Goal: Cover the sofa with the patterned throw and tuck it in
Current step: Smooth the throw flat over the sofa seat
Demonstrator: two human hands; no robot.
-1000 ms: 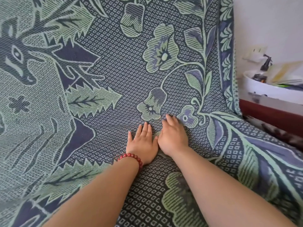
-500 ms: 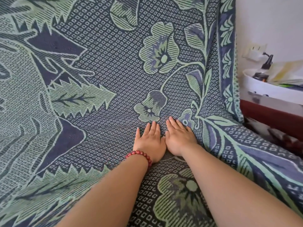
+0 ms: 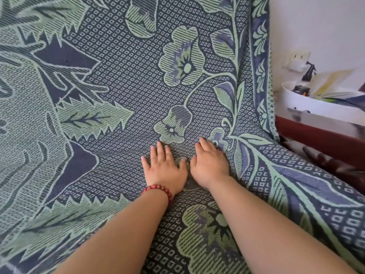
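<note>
The patterned throw [image 3: 122, 80], dark blue with green flowers and leaves, lies draped over the sofa's backrest and seat and fills most of the view. My left hand [image 3: 165, 169], with a red bead bracelet at the wrist, rests flat on the cloth with fingers spread, at the crease where seat meets back. Just to its right, my right hand [image 3: 210, 165] also presses flat, its fingertips pushed into the crease. Neither hand holds the cloth. The sofa itself is hidden under the throw except its dark red arm [image 3: 320, 141] at the right.
A white round tray-table [image 3: 308, 105] stands beyond the sofa arm at the right, holding a dark bottle [image 3: 305, 80] and papers. Behind it are a white wall and a wall socket [image 3: 296, 58]. The throw's bordered edge [image 3: 260, 62] hangs along the sofa's right side.
Both hands have shifted a little to the right along the crease and moved slightly apart; the view has panned right, so the deer pattern has slid out at the left.
</note>
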